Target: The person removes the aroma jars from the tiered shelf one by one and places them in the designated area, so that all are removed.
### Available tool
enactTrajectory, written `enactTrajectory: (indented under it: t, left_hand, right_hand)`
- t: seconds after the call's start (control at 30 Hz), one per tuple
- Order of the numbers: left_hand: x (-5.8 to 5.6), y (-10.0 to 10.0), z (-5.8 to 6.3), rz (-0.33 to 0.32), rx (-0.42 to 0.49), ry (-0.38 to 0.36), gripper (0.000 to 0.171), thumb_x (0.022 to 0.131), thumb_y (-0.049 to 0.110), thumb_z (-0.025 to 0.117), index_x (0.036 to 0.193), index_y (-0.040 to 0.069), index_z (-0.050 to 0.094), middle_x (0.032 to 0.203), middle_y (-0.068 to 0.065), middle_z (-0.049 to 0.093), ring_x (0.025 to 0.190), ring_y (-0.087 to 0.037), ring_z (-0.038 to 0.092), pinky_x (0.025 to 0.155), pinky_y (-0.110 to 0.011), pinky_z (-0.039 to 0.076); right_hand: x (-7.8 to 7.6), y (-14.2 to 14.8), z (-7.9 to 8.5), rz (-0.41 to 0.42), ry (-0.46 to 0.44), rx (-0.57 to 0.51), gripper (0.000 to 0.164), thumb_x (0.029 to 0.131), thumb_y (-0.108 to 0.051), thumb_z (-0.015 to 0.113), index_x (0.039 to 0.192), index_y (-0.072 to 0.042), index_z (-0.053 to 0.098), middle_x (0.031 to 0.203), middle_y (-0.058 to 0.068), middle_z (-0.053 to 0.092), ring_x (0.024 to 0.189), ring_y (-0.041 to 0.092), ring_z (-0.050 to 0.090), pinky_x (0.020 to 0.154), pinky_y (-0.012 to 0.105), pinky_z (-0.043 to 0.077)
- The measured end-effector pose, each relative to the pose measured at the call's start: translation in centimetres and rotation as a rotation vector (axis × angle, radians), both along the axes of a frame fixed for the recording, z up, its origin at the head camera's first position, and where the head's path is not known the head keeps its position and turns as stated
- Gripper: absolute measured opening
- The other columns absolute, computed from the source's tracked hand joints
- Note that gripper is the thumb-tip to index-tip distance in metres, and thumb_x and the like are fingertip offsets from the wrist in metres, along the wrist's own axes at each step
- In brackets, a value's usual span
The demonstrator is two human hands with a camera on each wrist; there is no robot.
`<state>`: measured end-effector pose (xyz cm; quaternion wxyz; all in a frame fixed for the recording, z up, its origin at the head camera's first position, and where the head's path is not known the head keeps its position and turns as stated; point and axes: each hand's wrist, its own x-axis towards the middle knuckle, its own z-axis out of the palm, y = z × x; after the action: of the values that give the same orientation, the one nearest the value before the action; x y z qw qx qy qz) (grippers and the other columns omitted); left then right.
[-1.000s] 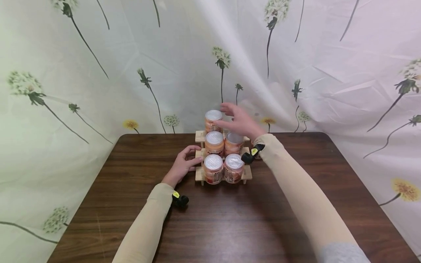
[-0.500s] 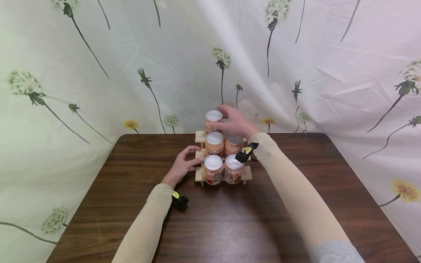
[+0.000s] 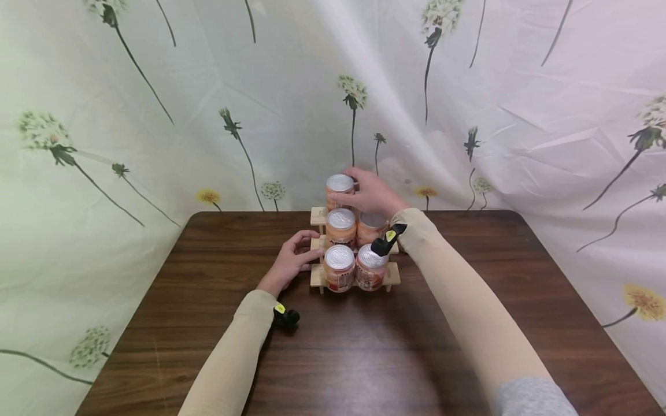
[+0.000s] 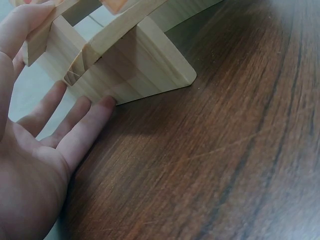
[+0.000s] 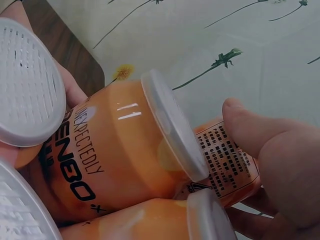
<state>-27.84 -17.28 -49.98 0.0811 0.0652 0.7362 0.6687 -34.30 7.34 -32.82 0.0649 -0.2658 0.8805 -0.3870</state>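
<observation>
A small stepped wooden rack (image 3: 317,276) stands on the table, bearing jars with orange printed labels and pale ridged lids. Two front jars (image 3: 339,276) fill the lowest step, and two middle jars (image 3: 341,232) sit behind them. On the top step at the left is the back jar (image 3: 333,200), gripped by my right hand (image 3: 376,195) with the thumb in front and fingers behind. Its small-print label (image 5: 217,162) shows beside my thumb in the right wrist view. My left hand (image 3: 286,261) rests spread against the rack's left side, straight fingertips touching the side panel (image 4: 150,70).
The dark wood-grain table (image 3: 218,346) reaches back to a pale hanging cloth (image 3: 291,115) printed with dandelions. My right forearm (image 3: 468,300) crosses over the table's right half. Black wrist cameras (image 3: 286,316) are strapped to both wrists.
My right hand has moved slightly left and down and closed its fingers round the back jar. The left hand keeps its place on the rack.
</observation>
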Motion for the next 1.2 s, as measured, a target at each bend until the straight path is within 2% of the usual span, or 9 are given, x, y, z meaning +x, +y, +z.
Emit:
enactTrajectory:
  t: [0.33,0.63,0.9,1.2]
  left_hand:
    - [0.1,0.0,0.0,-0.002,0.003,0.008,0.043,0.100,0.025,0.075,0.138,0.017,0.057,0.153,-0.016,0.048,0.124,-0.033,0.058,0.082,-0.041,0.061]
    - [0.0,0.0,0.1,-0.003,-0.004,0.003,0.043,0.100,0.024,0.075,0.139,0.017,0.057,0.153,-0.015,0.048,0.126,-0.034,0.057,0.084,-0.042,0.061]
    - [-0.1,0.1,0.0,0.006,-0.002,0.009,0.041,0.101,0.022,0.074,0.137,0.018,0.058,0.152,-0.015,0.049,0.126,-0.034,0.058,0.083,-0.042,0.061]
    - [-0.1,0.1,-0.2,0.014,-0.016,0.007,0.041,0.100,0.024,0.075,0.137,0.019,0.058,0.153,-0.015,0.048,0.127,-0.036,0.057,0.083,-0.043,0.060]
  right_hand:
    - [-0.1,-0.1,-0.1,-0.015,0.007,-0.033,0.056,0.097,-0.039,0.077,0.140,-0.009,0.059,0.124,0.008,0.066,0.117,0.026,0.064,0.098,0.043,0.053]
    - [0.1,-0.1,0.0,-0.062,0.042,-0.052,0.050,0.095,-0.036,0.081,0.131,-0.007,0.063,0.116,0.009,0.068,0.109,0.025,0.068,0.092,0.040,0.055]
    - [-0.2,0.3,0.5,-0.124,0.110,-0.159,0.058,0.093,-0.037,0.082,0.137,-0.005,0.060,0.123,0.011,0.067,0.109,0.026,0.065,0.092,0.041,0.055]
    - [0.5,2.0,0.9,-0.210,0.155,-0.325,0.060,0.091,-0.035,0.085,0.136,-0.006,0.059,0.123,0.010,0.065,0.110,0.026,0.062,0.092,0.042,0.053]
